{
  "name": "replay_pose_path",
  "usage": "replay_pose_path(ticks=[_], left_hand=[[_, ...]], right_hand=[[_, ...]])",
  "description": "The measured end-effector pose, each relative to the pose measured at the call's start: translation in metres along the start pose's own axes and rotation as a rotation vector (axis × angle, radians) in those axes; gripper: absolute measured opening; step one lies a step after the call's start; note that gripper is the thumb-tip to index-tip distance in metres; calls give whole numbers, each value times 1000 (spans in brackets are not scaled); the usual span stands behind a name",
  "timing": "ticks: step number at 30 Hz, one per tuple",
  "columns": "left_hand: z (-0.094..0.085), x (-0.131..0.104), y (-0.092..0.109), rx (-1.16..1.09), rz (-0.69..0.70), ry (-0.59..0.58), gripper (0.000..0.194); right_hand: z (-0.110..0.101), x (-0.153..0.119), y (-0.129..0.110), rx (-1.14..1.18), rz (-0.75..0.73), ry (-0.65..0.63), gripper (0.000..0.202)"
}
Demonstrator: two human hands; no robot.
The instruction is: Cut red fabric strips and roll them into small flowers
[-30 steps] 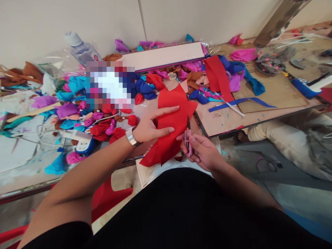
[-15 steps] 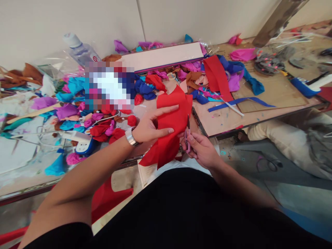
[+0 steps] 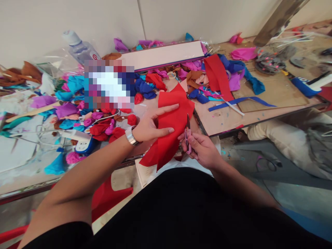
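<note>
A folded piece of red crepe paper [image 3: 176, 119] is held up in front of me, over the table's front edge. My left hand [image 3: 147, 128] grips it from the left, thumb and index finger lying across its face and the other fingers hidden behind. In my right hand [image 3: 204, 148] is a pair of small scissors with pink handles [image 3: 187, 140]. Their dark blades point away from me and lie at the paper's right edge. Whether the blades are apart is hard to make out.
Crumpled coloured pieces [image 3: 68, 109] cover the left of the table, near a clear bottle [image 3: 81, 48] and a power strip [image 3: 83, 141]. A long white box [image 3: 163, 55] lies at the back. Cardboard [image 3: 272, 93] lies on the right, with a person's leg [image 3: 275, 129] below.
The red crepe paper has shifted slightly, its upper right corner standing out farther right past the scissor blades. Both hands have stayed nearly where they were.
</note>
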State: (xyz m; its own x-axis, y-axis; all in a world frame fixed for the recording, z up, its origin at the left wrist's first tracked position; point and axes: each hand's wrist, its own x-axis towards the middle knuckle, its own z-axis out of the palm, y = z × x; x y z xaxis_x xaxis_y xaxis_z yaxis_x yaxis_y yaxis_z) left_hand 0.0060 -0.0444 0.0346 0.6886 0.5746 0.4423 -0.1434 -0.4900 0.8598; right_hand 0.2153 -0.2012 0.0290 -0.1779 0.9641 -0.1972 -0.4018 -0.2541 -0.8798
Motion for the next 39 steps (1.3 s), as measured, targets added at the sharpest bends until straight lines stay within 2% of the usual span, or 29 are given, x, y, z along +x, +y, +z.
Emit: replay_pose_path(ticks=[30, 39], left_hand=[[0, -1, 2, 15, 14, -18, 87], [0, -2, 1, 23, 8, -5, 88]], right_hand=[[4, 4, 5, 85, -22, 12, 41], [4, 1, 5, 50, -22, 30, 46]])
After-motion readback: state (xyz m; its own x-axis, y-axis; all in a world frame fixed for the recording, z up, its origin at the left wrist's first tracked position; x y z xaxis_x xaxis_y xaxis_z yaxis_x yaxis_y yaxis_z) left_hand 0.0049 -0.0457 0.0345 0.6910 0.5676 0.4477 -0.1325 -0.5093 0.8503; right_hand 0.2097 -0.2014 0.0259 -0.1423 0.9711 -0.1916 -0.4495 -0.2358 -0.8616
